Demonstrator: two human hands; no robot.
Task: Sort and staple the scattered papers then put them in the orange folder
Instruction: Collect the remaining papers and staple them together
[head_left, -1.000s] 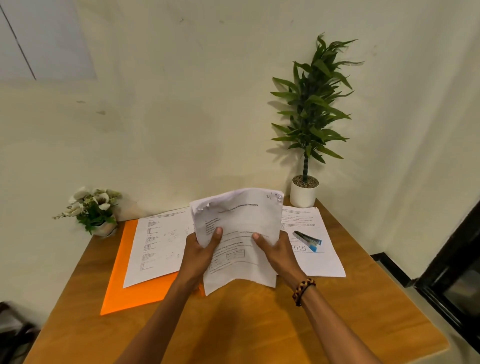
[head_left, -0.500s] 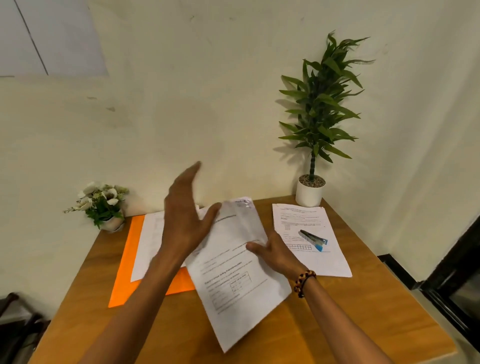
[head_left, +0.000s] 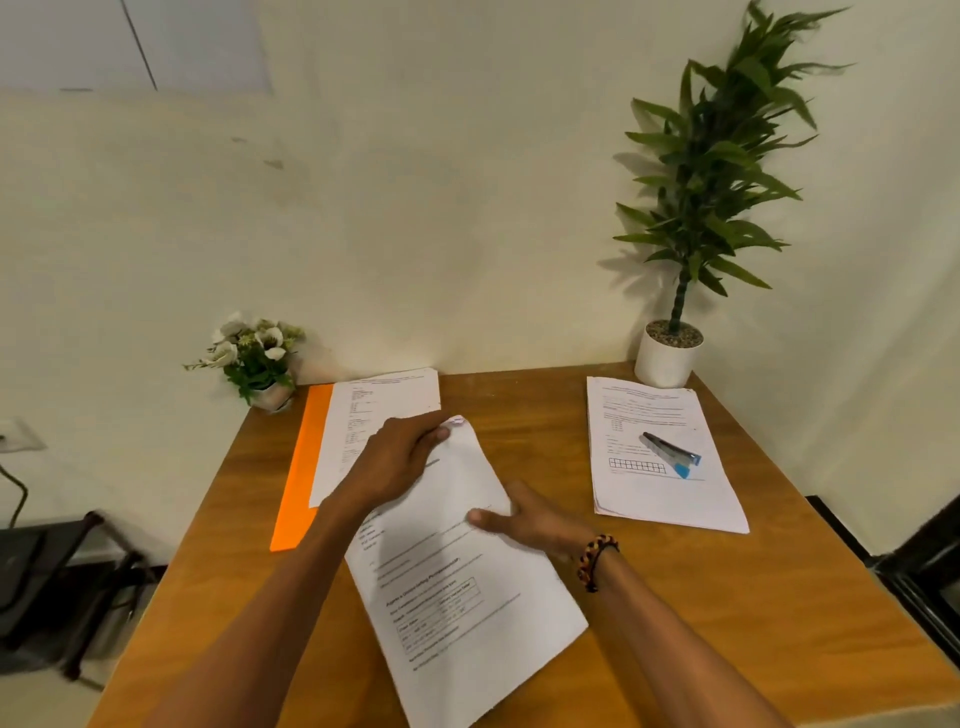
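The left hand (head_left: 400, 460), raised a moment ago, now presses flat, fingers spread, on the paper stack (head_left: 467, 582); the right hand (head_left: 535, 525) lies open on its right edge. The stack runs diagonally across the wooden table's (head_left: 727, 597) centre, beside the orange folder (head_left: 298, 478), near a cream wall (head_left: 415, 208).

place: my small office or study corner | evidence: wooden desk (head_left: 727, 597) under my fingers, printed papers (head_left: 660, 447), stapler (head_left: 670, 454), potted plant (head_left: 696, 208) beyond
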